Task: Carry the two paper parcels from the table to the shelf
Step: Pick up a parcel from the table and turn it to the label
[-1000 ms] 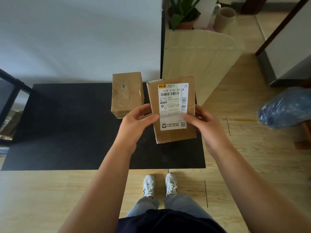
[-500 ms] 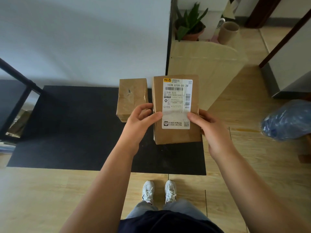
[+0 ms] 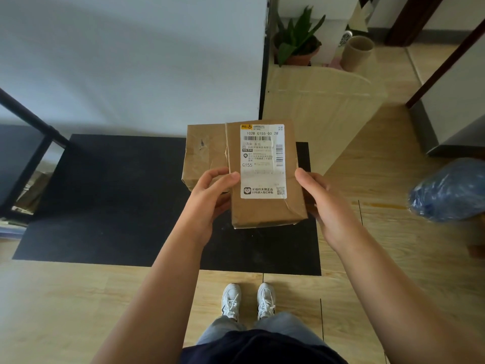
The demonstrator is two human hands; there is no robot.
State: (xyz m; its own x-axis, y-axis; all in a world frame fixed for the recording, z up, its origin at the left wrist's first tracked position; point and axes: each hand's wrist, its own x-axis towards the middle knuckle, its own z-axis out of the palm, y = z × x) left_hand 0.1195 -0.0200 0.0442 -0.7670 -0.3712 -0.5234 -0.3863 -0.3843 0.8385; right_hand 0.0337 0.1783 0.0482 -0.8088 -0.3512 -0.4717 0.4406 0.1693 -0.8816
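labelled parcel [image 3: 265,177] raised over plain parcel [image 3: 204,156]; both hands [image 3: 210,198] [image 3: 325,206] clamp its sides

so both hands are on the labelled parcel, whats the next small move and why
Probably set the labelled parcel on top of the plain parcel beside it. The left hand and right hand are both taken up, and the plain one sits on the black table.

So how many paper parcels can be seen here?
2. The labelled parcel is held between the left hand and right hand. The plain parcel is just behind it, partly hidden.
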